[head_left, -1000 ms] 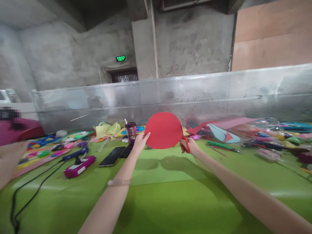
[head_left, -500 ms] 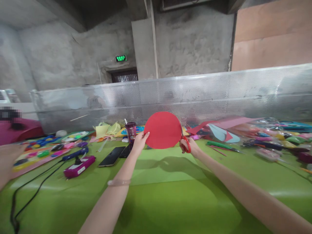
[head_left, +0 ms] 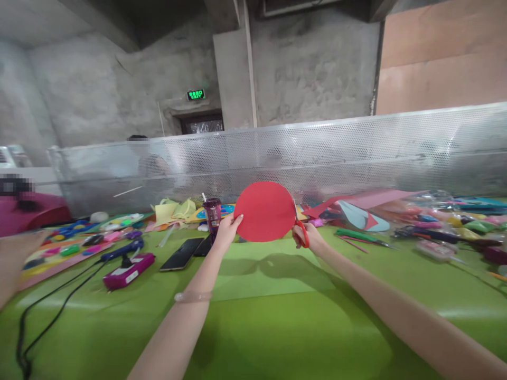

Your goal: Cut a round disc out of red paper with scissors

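Note:
A round sheet of red paper [head_left: 265, 211] is held up above the green table, its face toward me. My left hand [head_left: 228, 230] pinches its left edge, thumb on the near side. In my right hand [head_left: 309, 236] are red-handled scissors [head_left: 303, 235], with the fingers closed round the loops. The scissors' blades run upward along the paper's right edge; whether they are apart I cannot tell. Below lies a light green sheet [head_left: 273, 279] with the shadow of hands and paper on it.
To the left are a black phone [head_left: 182, 254], a purple power strip [head_left: 129, 271] with black cords and a purple cup [head_left: 213, 214] with a straw. A green craft knife [head_left: 358, 236] and packaged craft supplies [head_left: 455, 221] lie right. Another person's arm [head_left: 16, 264] reaches in at far left.
My hands, the red paper and the scissors stay almost in the same place. Behind the perforated metal screen, a person's head has risen slightly into view.

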The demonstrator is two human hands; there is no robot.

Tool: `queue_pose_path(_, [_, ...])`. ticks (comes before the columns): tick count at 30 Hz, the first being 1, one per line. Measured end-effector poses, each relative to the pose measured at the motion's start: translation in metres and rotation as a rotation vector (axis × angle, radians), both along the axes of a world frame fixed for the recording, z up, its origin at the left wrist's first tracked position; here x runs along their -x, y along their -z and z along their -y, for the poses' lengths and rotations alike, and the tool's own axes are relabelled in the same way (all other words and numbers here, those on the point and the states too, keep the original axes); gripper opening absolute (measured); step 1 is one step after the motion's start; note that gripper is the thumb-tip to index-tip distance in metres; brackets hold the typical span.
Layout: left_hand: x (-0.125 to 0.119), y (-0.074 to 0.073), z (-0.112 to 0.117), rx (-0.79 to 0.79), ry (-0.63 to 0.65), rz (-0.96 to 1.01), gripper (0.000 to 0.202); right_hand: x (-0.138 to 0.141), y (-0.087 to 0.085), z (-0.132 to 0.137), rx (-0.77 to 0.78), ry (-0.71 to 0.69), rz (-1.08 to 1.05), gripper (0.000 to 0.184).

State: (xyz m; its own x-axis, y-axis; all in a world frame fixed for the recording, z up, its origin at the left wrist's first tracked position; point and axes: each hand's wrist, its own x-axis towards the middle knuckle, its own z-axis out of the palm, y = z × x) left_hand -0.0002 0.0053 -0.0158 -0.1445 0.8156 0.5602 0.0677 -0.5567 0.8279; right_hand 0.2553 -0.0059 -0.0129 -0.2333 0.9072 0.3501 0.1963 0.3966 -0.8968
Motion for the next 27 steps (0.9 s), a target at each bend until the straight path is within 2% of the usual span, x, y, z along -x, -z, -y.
queue_pose_path(10, [-0.002,-0.002,0.002,0.007,-0.019,-0.015,0.042,0.0,0.0,0.001,-0.035,-0.016,0.006,0.027])
queue_pose_path(20, [0.001,0.001,-0.003,-0.02,0.02,-0.024,0.045,0.001,0.005,-0.006,0.015,-0.005,-0.044,0.025])
queue_pose_path(27, [-0.002,-0.002,0.001,-0.027,-0.014,-0.045,0.043,0.001,0.007,-0.009,0.0,0.024,0.003,0.026])
